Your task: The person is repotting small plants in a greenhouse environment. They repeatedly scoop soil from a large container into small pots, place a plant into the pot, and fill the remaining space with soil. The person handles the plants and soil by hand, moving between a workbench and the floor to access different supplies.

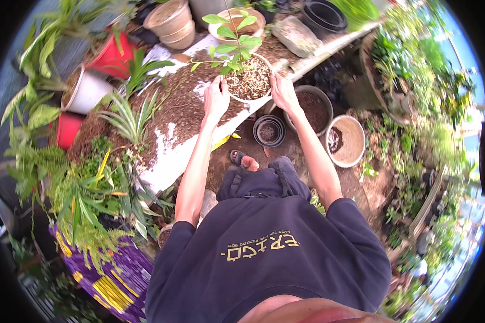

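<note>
A round plant pot [271,68] with a pale rim stands near the edge of the work table. Coarse, straw-coloured mulch [252,80] fills its top, and a leafy green plant [237,44] rises from it on a thin stem. My left hand [217,97] grips the rim on the left side, thumb and fingers together. On the right side my right hand [283,92] holds the same rim, its fingers partly hidden against the pot. Dark potting soil [178,107] lies spread over a white sheet [173,161] beside the pot.
Stacked clay-coloured pots [171,24], a stone block [296,36] and a black pot [324,16] stand at the back. Red pots [114,54] and a white pot [87,91] lie tilted left. Below the table edge are nested black pots [269,131] and a beige pot [353,141].
</note>
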Demonstrator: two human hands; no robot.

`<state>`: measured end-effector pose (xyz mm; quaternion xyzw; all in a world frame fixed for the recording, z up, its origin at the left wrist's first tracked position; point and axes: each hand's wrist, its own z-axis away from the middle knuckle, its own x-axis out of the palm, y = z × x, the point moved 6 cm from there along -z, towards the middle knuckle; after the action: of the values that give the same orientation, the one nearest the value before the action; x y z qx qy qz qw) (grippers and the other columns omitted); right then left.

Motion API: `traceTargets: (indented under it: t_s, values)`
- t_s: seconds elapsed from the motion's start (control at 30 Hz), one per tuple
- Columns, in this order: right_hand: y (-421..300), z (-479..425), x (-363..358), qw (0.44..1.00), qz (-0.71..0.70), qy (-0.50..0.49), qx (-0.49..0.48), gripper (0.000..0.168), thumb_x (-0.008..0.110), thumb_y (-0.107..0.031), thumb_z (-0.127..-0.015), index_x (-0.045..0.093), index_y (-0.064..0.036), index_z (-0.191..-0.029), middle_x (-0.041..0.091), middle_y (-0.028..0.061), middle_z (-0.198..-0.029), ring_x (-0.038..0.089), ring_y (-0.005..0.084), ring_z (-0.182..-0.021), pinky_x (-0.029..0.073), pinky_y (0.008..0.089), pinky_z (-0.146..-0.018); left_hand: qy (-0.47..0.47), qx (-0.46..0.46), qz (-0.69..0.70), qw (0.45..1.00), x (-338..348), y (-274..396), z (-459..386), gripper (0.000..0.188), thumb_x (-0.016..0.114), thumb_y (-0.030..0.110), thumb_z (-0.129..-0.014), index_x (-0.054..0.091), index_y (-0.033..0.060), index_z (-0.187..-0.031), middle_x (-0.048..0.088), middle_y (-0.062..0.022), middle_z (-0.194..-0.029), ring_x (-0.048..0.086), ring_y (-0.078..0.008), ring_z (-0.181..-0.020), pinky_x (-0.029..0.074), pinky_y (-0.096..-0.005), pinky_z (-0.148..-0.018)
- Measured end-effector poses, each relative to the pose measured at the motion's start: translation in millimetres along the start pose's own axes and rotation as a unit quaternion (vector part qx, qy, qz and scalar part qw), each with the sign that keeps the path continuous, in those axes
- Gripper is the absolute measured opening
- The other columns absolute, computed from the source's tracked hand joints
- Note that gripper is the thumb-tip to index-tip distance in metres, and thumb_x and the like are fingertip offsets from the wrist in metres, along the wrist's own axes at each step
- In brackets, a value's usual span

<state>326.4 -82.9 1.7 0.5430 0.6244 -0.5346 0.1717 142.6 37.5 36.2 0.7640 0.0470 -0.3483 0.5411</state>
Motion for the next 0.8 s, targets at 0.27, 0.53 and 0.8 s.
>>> traceTargets:
  t_s: [0.27,0.53,0.8]
  values:
    - [69,134,-159,0.97,-0.044,0.168,0.17,0.024,0.045,-0.016,-0.096,0.059,0.003,-0.097,0.061,0.0252,-0.075,0.061,0.0413,-0.069,0.047,0.049,-0.063,-0.141,0.151,0.072,0.976,120,128,62,0.022,0.049,0.018,-0.093,0.058,-0.0008,-0.1,0.057,-0.0212,-0.065,0.058,-0.0351,-0.061,0.043,-0.0433,-0.058]
    - [98,310,-265,0.909,0.068,0.25,0.325,0.026,0.044,-0.019,-0.095,0.059,0.003,-0.094,0.061,0.026,-0.076,0.06,0.0439,-0.073,0.047,0.0504,-0.068,-0.302,0.235,0.111,0.917,231,235,163,0.025,0.049,0.018,-0.093,0.062,-0.0002,-0.103,0.062,-0.0254,-0.078,0.063,-0.0406,-0.075,0.046,-0.0459,-0.066]
    - [68,478,-329,0.786,0.102,0.336,0.509,0.031,0.042,-0.021,-0.096,0.059,0.004,-0.09,0.058,0.028,-0.071,0.059,0.046,-0.071,0.046,0.0511,-0.067,-0.459,0.343,0.122,0.811,309,323,295,0.027,0.048,0.021,-0.094,0.063,0.0023,-0.105,0.063,-0.0227,-0.074,0.064,-0.0386,-0.07,0.047,-0.0443,-0.064]
